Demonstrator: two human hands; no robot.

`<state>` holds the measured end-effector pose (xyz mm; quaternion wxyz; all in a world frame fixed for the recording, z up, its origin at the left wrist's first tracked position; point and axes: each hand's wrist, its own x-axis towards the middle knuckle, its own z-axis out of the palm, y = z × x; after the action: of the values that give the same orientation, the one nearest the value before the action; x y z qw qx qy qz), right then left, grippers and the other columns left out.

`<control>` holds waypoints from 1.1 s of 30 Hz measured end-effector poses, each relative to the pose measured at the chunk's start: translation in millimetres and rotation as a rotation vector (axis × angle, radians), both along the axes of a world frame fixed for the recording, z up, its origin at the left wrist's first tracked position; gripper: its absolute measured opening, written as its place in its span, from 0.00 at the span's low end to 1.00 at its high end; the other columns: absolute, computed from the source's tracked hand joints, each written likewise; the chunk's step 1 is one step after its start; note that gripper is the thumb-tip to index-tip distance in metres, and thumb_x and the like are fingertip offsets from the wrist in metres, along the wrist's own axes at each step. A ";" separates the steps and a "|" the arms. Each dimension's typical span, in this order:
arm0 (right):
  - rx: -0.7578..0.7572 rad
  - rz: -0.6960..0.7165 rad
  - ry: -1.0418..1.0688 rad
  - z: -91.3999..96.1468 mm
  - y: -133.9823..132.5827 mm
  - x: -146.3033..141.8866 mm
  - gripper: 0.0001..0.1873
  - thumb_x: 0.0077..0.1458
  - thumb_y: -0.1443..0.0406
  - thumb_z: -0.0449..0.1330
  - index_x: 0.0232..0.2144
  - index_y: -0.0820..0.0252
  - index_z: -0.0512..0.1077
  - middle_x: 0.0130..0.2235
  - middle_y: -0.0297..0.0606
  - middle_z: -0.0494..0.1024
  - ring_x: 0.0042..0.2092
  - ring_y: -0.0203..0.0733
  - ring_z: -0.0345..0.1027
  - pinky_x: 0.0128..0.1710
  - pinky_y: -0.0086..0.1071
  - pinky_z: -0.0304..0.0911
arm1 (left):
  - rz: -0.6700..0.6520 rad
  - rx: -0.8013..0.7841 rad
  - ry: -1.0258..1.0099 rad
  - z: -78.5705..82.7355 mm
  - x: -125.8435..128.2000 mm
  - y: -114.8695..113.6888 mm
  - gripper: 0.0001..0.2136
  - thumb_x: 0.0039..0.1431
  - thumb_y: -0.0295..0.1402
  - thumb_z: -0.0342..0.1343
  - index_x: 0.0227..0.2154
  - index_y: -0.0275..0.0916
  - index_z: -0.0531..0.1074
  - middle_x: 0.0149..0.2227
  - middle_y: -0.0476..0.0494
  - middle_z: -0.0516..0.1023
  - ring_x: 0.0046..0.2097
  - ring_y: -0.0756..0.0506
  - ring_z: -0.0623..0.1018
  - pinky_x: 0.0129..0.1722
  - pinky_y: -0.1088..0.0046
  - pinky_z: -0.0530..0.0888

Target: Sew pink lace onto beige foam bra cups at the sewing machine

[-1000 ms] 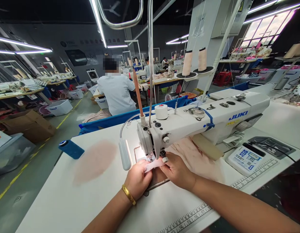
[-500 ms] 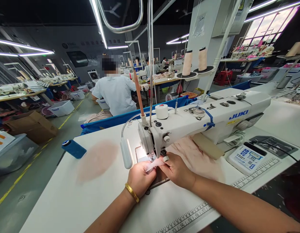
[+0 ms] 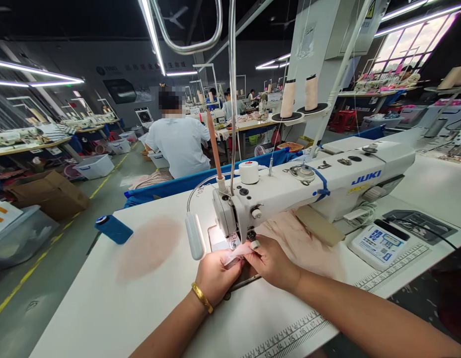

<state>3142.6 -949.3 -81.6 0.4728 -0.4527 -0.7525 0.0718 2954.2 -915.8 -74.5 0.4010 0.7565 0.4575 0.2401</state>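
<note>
Just in front of the needle of a white sewing machine, a thin pale pink fabric is stretched between my hands. My left hand, with a gold bangle at the wrist, pinches its left part. On the other side my right hand grips the fabric close to the presser foot, its fingertips partly behind the machine head. More sheer pink cloth spreads under the machine arm to the right. A small lamp lights the needle area.
A blue thread spool lies at the left of the white table. Cones of beige thread stand behind the machine. At right sits a white control box. A co-worker in a pale shirt sits beyond the blue cloth trough.
Almost nothing differs. Both hands keep their grip on the fabric, and its part between them is slightly shifted. The co-worker has moved a little to the right.
</note>
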 end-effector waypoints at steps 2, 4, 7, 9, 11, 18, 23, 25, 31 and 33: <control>-0.015 0.004 -0.002 1.4 -0.7 0.1 0.10 0.62 0.71 0.54 0.30 0.57 0.70 0.29 0.35 0.76 0.32 0.40 0.69 0.33 0.31 0.63 | 0.010 -0.002 -0.014 -0.8 0.2 -0.5 0.17 0.54 0.42 0.55 0.17 0.40 0.57 0.19 0.53 0.59 0.24 0.51 0.60 0.24 0.76 0.56; -0.022 0.001 -0.005 2.4 -1.3 0.2 0.10 0.63 0.71 0.54 0.29 0.57 0.69 0.29 0.35 0.75 0.31 0.40 0.68 0.33 0.31 0.62 | 0.010 -0.007 -0.031 -0.8 -0.1 -1.7 0.17 0.54 0.42 0.54 0.17 0.41 0.58 0.19 0.53 0.59 0.24 0.51 0.60 0.23 0.76 0.57; -0.018 0.001 -0.004 2.5 -1.9 0.5 0.12 0.64 0.70 0.53 0.28 0.57 0.67 0.28 0.35 0.74 0.31 0.40 0.67 0.32 0.31 0.62 | -0.011 -0.034 -0.063 0.3 -2.1 -3.6 0.16 0.56 0.41 0.54 0.18 0.41 0.59 0.19 0.53 0.61 0.23 0.51 0.62 0.23 0.75 0.59; -0.007 0.012 -0.005 1.9 -2.3 1.8 0.12 0.65 0.69 0.52 0.28 0.56 0.67 0.29 0.35 0.74 0.31 0.40 0.67 0.33 0.32 0.61 | -0.027 -0.015 -0.069 0.8 -4.7 -4.1 0.16 0.57 0.40 0.53 0.19 0.41 0.60 0.19 0.53 0.61 0.23 0.51 0.63 0.23 0.75 0.60; 0.006 0.041 -0.021 2.1 -2.8 5.1 0.11 0.65 0.68 0.52 0.29 0.56 0.68 0.29 0.36 0.75 0.32 0.41 0.66 0.34 0.33 0.62 | -0.059 0.094 -0.044 1.1 -8.6 -4.5 0.15 0.58 0.37 0.53 0.19 0.40 0.60 0.20 0.52 0.62 0.24 0.50 0.63 0.24 0.74 0.60; -0.132 0.417 -0.396 21.8 -7.2 21.9 0.06 0.49 0.71 0.54 0.26 0.55 0.66 0.26 0.29 0.73 0.31 0.39 0.63 0.38 0.37 0.55 | -0.333 0.666 0.072 4.1 -25.5 -14.8 0.11 0.60 0.25 0.54 0.31 0.45 0.80 0.37 0.46 0.78 0.40 0.44 0.75 0.42 0.64 0.68; -0.205 0.442 -0.556 33.6 -13.8 24.9 0.09 0.49 0.73 0.56 0.32 0.55 0.69 0.32 0.30 0.78 0.35 0.41 0.65 0.39 0.38 0.53 | -0.448 0.716 0.114 6.0 -29.3 -20.7 0.16 0.57 0.17 0.50 0.34 0.44 0.77 0.38 0.53 0.83 0.37 0.48 0.80 0.59 0.55 0.64; -0.193 0.432 -0.592 33.7 -15.8 25.8 0.06 0.52 0.71 0.58 0.32 0.56 0.69 0.32 0.31 0.78 0.37 0.42 0.66 0.41 0.39 0.54 | -0.462 0.738 0.142 5.8 -29.4 -21.3 0.17 0.57 0.15 0.50 0.34 0.44 0.76 0.38 0.54 0.84 0.36 0.48 0.81 0.62 0.55 0.62; -0.160 0.404 -0.638 29.9 -16.1 25.7 0.05 0.53 0.70 0.60 0.29 0.56 0.68 0.32 0.32 0.76 0.37 0.42 0.65 0.41 0.39 0.54 | -0.450 0.772 0.160 6.4 -30.6 -21.4 0.16 0.58 0.15 0.51 0.34 0.44 0.76 0.38 0.55 0.85 0.35 0.48 0.82 0.64 0.55 0.63; -0.147 0.387 -0.634 28.4 -15.1 24.7 0.07 0.53 0.71 0.60 0.27 0.57 0.66 0.31 0.31 0.76 0.35 0.40 0.63 0.39 0.38 0.53 | -0.451 0.765 0.175 7.7 -31.2 -20.8 0.16 0.58 0.16 0.50 0.34 0.44 0.76 0.38 0.55 0.85 0.36 0.48 0.82 0.64 0.54 0.63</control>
<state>3167.2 -964.4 -53.2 0.1602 -0.3347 -0.9260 0.0700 2923.0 -936.6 -66.8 0.0948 0.9486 0.1916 0.2335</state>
